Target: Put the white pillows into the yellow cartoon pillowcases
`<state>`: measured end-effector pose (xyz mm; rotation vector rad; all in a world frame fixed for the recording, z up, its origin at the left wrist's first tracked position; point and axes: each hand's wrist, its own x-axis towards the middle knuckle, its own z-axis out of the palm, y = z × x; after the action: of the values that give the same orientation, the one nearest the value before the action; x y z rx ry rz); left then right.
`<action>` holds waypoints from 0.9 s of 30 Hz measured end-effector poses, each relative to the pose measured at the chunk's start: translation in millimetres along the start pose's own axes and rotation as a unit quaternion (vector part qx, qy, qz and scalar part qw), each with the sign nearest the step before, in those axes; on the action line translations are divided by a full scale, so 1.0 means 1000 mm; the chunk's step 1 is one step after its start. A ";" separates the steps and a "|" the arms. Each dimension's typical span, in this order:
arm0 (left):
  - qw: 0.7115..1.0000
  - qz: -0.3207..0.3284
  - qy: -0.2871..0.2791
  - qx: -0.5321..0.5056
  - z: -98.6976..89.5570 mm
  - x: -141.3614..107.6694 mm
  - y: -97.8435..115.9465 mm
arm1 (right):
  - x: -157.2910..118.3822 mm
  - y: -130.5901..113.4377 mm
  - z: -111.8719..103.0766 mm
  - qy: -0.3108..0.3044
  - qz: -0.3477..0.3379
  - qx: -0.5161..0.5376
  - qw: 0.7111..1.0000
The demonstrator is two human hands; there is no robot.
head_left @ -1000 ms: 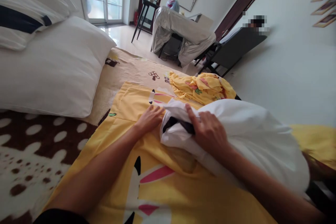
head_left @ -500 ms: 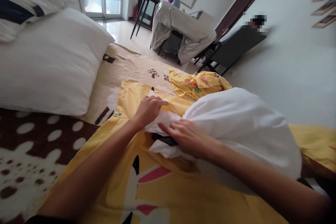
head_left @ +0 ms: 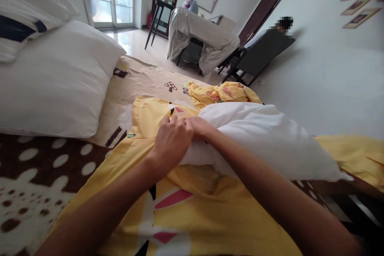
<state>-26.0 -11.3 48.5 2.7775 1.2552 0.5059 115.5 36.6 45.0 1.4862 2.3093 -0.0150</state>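
A soft white pillow (head_left: 264, 140) lies across a yellow pillowcase (head_left: 222, 204) printed with white, pink and black shapes. My left hand (head_left: 172, 140) is closed at the pillow's near-left end, knuckles up. Against it, my right hand (head_left: 199, 125) bends over the same end, its forearm lying across the pillow. The right fingers are largely hidden behind the left hand, and both fingertips are out of sight. The pillow bulges out to the right of my hands.
A large white cushion (head_left: 66, 84) stands on the left, on a brown and beige patterned blanket (head_left: 144, 72). Crumpled yellow cloth (head_left: 231, 93) lies beyond the pillow. Farther off are a covered table (head_left: 204, 28) and a person in a dark chair (head_left: 261, 54).
My hands have come together; the right moved away from me and left, and the left has curled closed. The pillow looks flatter, and the dark opening at its end is now hidden.
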 end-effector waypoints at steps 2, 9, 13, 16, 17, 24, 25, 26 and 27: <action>0.990 0.073 -0.118 -0.024 -0.005 -0.015 0.016 | 0.001 0.000 0.001 0.001 0.006 0.004 1.000; 0.960 0.179 -0.212 -0.030 0.053 -0.033 0.041 | -0.004 -0.006 -0.004 0.025 0.035 0.015 0.999; 0.964 0.148 -0.222 0.019 0.054 -0.045 0.030 | -0.016 -0.003 -0.012 0.052 0.041 0.021 0.998; 0.956 0.145 -0.250 0.048 0.024 -0.055 0.026 | -0.023 0.002 -0.021 0.072 0.049 0.023 0.996; 0.955 0.165 -0.240 0.045 0.010 -0.056 0.028 | -0.024 0.003 -0.025 0.077 0.052 0.025 0.995; 0.972 0.219 -0.078 0.019 -0.068 -0.038 0.040 | -0.037 -0.005 -0.034 0.144 0.080 0.024 0.986; 0.975 0.211 -0.066 0.035 -0.069 -0.036 0.036 | -0.042 -0.009 -0.033 0.156 0.075 0.019 0.985; 0.975 0.206 -0.062 0.049 -0.068 -0.034 0.032 | -0.048 -0.012 -0.031 0.167 0.066 0.013 0.984; 0.975 0.204 -0.063 0.055 -0.066 -0.033 0.026 | -0.057 -0.015 -0.030 0.177 0.057 0.007 0.983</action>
<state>-48.4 -59.2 106.8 3.1147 0.7074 0.2747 113.1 -13.2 88.4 1.7431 2.4912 0.2888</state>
